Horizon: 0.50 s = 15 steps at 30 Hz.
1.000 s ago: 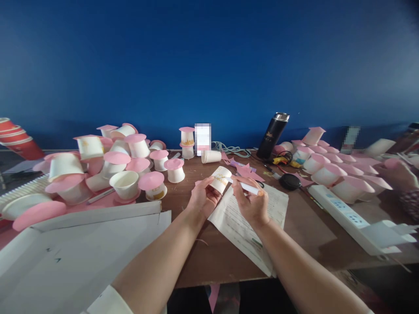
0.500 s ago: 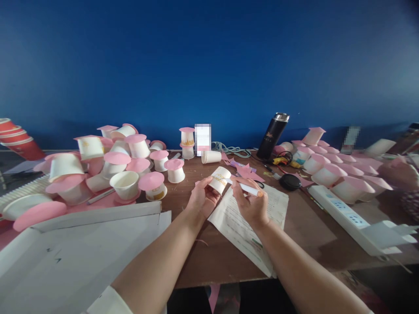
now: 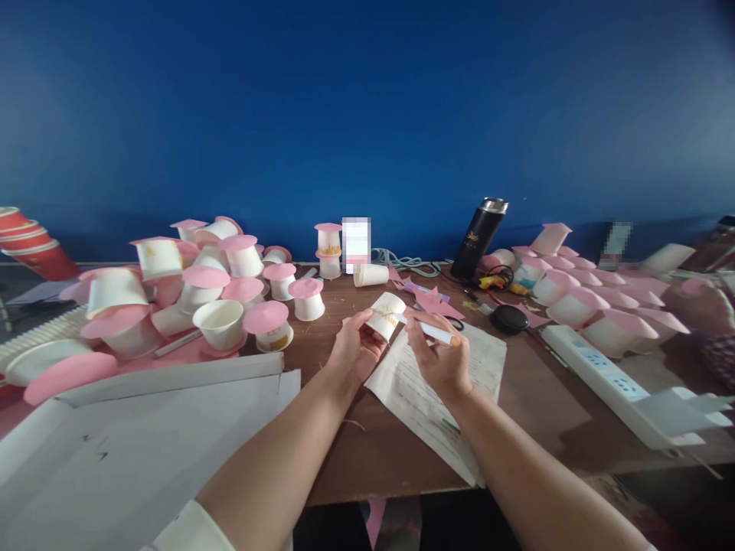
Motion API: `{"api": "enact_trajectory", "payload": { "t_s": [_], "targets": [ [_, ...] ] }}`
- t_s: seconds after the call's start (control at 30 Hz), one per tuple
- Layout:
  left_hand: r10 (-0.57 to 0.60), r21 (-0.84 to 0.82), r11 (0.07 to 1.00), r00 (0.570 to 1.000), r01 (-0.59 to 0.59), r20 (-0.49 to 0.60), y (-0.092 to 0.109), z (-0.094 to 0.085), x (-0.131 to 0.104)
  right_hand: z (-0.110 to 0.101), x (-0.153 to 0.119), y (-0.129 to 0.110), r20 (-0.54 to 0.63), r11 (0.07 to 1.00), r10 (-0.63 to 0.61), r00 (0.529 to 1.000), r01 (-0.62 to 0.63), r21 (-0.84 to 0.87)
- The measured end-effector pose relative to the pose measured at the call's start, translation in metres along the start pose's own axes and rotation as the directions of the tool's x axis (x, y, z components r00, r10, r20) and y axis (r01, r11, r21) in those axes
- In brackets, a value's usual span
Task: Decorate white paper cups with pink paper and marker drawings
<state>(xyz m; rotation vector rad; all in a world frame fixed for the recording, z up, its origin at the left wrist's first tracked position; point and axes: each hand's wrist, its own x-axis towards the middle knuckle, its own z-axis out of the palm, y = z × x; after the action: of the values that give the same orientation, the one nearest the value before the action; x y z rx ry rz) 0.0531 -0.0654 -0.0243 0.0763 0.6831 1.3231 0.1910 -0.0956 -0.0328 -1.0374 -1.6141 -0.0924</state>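
Barely shifted, the tilted white cup shows golden zigzag lines.

grips a tilted white cup, marked with yellow zigzag lines, in the left hand. holds a white marker in the right hand, point directed at the cup's side; cannot confirm contact. shows a printed sheet below the right hand, on a brown table. shows pink-topped cups heaped at left behind a white box. shows a black flask near a blue wall, and a power strip at right.
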Motion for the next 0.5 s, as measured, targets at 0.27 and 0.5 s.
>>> {"api": "enact_trajectory", "payload": {
  "t_s": [0.27, 0.5],
  "targets": [
    [-0.002, -0.008, 1.000, 1.000, 0.002, -0.005, -0.0001, -0.0011, 0.0017, 0.0001, 0.0003, -0.0006, 0.006, 1.000, 0.002, 1.000, -0.002, -0.002],
    [-0.011, -0.016, 1.000, 1.000, 0.011, 0.006, 0.0007, -0.0011, 0.0025, 0.0003, 0.0003, -0.0007, 0.008, 1.000, 0.019, 1.000, -0.019, 0.009]
  ]
}}
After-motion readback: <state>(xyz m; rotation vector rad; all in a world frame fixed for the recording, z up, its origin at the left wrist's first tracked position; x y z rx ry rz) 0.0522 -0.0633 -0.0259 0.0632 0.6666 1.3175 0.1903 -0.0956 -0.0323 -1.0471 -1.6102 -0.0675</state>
